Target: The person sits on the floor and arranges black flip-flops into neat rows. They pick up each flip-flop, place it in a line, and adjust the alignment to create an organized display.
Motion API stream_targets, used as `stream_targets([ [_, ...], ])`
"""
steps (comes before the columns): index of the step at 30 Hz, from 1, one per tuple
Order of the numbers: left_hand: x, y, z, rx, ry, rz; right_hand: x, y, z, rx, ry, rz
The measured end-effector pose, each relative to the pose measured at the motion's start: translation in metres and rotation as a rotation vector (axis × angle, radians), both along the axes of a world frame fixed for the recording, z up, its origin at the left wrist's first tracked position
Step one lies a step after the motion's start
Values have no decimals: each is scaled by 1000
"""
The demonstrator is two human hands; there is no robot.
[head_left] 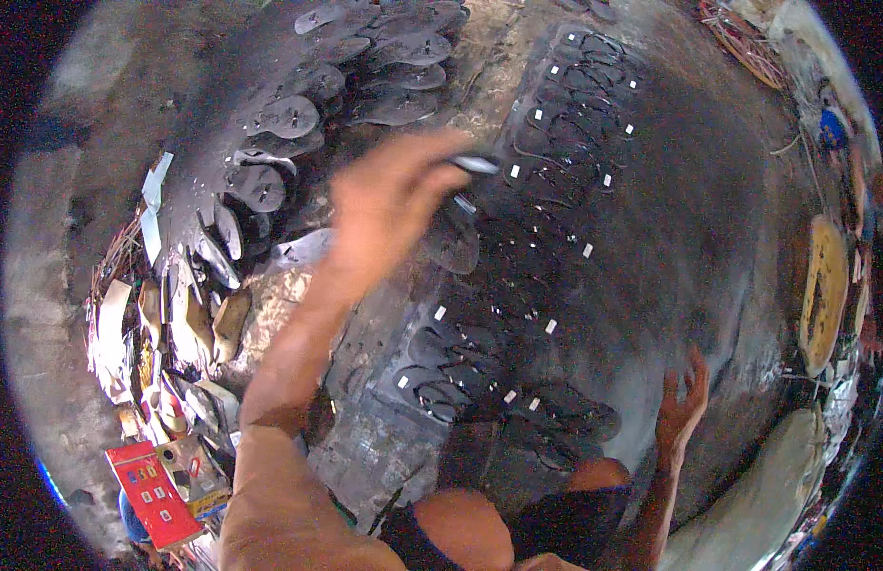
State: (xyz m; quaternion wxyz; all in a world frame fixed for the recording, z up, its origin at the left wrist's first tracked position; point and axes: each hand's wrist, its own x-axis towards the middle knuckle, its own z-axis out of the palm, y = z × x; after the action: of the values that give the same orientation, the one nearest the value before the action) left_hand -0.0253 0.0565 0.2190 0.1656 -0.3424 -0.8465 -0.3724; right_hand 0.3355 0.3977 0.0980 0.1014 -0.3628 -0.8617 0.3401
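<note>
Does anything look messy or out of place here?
Nothing looks clearly damaged or spilled. The dark soles at upper left overlap at uneven angles, which looks untidy beside the strapped sandals, laid in rows with small white tags.

This looks like a small footwear workshop, with the goods laid out at ground level on a stained, worn floor (99,57). Rows of dark strapped sandals (503,257) run down the middle of the frame, dotted with small white tags (551,326). At the upper left, dark flat soles (289,116) lie overlapping in heaps. Pale, foot-shaped pieces (189,324) (possibly shoe forms) crowd the left edge, and a bundle of thin reddish strips (743,43) lies at the upper right.
</note>
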Motion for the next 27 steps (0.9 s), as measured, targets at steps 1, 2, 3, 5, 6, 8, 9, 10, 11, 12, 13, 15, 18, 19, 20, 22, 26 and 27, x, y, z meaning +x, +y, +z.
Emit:
stream_targets([
  [1,23,23,3,-24,-112,-150,-30,-8,20,-189,187,70],
  [2,38,50,-7,-41,-263,-321,-54,-15,41,-360,369,128],
  [3,52,66,-16,-1,-332,-502,-83,-32,64,-469,448,292],
  [5,71,88,-38,-38,-321,-667,-112,-52,85,-754,373,384],
  [6,81,99,-44,-30,-252,-715,-118,-46,87,-660,247,505],
  [8,97,124,-46,-5,-126,-693,-98,-31,89,-524,116,479],
  [9,97,120,-46,-18,-71,-604,-87,-26,82,-493,124,354],
  [10,104,105,-56,140,-383,-452,-74,-21,77,-462,149,244],
  [11,109,94,-68,293,-681,-291,-55,-12,67,-583,245,144],
  [12,128,84,-72,222,-875,-204,-36,0,48,-706,349,50],
  [13,157,72,-78,139,-1071,-105,-13,6,26,-834,449,-46],
  [15,193,58,-111,118,-1342,-95,15,0,-19,-915,427,-124],
  [18,227,60,-168,202,-1267,65,47,-20,-62,-984,372,-183],
  [19,230,62,-180,184,-1246,122,54,-25,-74,-993,361,-193],
  [20,234,64,-189,135,-1204,129,67,-22,-88,-902,301,-237],
  [22,241,69,-202,40,-1117,141,84,-14,-110,-816,227,-108],
  [26,245,71,-221,-254,-640,123,88,-8,-129,-778,236,-88],
  [27,245,71,-226,-236,-620,126,85,-7,-130,-773,213,-101],
])
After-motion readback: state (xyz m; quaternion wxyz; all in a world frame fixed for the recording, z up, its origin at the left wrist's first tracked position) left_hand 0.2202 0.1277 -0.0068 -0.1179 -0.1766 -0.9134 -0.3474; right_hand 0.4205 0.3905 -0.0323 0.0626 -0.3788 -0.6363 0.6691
